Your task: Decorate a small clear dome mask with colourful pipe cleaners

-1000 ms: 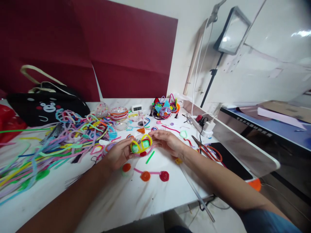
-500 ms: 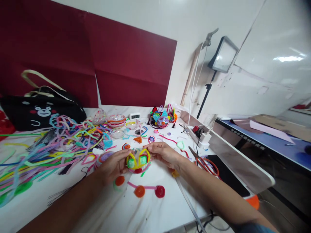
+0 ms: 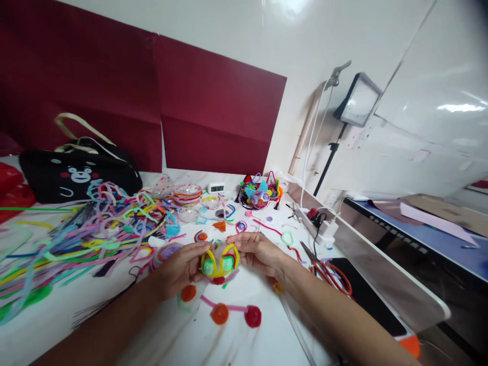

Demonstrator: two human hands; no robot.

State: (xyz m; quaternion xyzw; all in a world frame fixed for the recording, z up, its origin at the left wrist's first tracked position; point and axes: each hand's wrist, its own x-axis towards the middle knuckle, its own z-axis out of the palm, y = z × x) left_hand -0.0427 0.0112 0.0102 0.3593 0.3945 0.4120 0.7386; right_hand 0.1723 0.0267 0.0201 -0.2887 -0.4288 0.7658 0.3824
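Both my hands hold a small pipe-cleaner craft (image 3: 220, 263) just above the white table (image 3: 114, 325). It has yellow loops, two green round pieces and a pink base. My left hand (image 3: 178, 269) grips its left side with curled fingers. My right hand (image 3: 256, 250) pinches its right side. Below the craft lie orange and red coiled discs joined by a pink stem (image 3: 233, 311).
A big heap of coloured pipe cleaners (image 3: 76, 234) covers the table's left. A black bear bag (image 3: 78, 175) stands behind it. Clear bowls (image 3: 186, 194), a small clock (image 3: 217, 187), a finished colourful craft (image 3: 260, 190), orange scissors (image 3: 328, 267) and a power strip (image 3: 318, 221) lie farther back and right.
The view tilted and shifted a little. The craft has turned in my hands, with the green pieces now facing me; both hands stay on it.
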